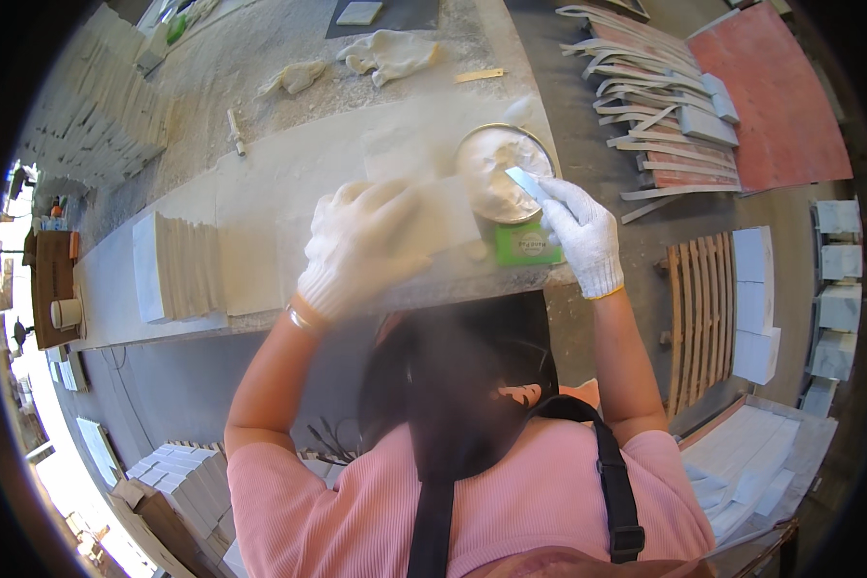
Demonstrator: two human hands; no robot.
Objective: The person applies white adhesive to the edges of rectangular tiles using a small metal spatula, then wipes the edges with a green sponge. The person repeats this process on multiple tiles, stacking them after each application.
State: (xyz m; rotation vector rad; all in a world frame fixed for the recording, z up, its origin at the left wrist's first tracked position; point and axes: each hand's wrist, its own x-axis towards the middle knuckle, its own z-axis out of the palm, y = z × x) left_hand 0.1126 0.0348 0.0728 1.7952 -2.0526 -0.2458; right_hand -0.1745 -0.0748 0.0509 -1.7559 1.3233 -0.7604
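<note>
My left hand [356,241], in a white knitted glove, is closed across the left part of a white tile [451,214], thumb on the near side and fingers on the far side. Blur softens its fingertips. In my gloved right hand [585,236] is a putty knife [524,182], its pale flat blade pointing left over a round tin [504,125]. White paste [494,159] fills the tin. A green printed pad [527,246] lies between the tin and the bench's near edge, close beside my right hand.
A row of upright white tiles [178,265] stands on the bench at left. Crumpled gloves [390,55], a yellow strip [479,75] and a small white tool [235,132] lie farther back. White curved strips [636,87] cover a red board at right, beyond a wooden pallet [701,318].
</note>
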